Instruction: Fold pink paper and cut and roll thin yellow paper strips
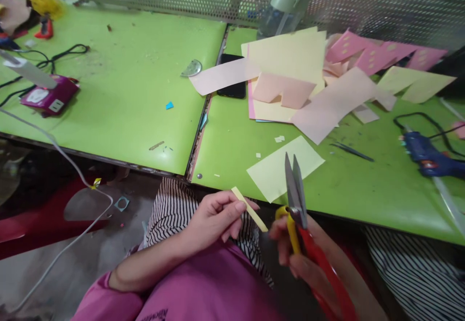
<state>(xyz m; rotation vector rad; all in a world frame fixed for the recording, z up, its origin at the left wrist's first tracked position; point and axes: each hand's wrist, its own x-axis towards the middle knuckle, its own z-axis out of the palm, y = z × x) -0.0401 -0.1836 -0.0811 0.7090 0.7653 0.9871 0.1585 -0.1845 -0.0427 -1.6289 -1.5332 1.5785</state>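
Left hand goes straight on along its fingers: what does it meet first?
Likely the scissors in the right hand, around their yellow handle. Depth is unclear: the left hand, with its strip, might pass under or over them.

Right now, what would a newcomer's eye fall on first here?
Probably the scissors with red and yellow handles, held blades-up in the right hand near the table's front edge. Next, the thin yellow strip in the left hand. Beyond them, pink and yellow papers lie overlapping on the bright green table, towards the back right.
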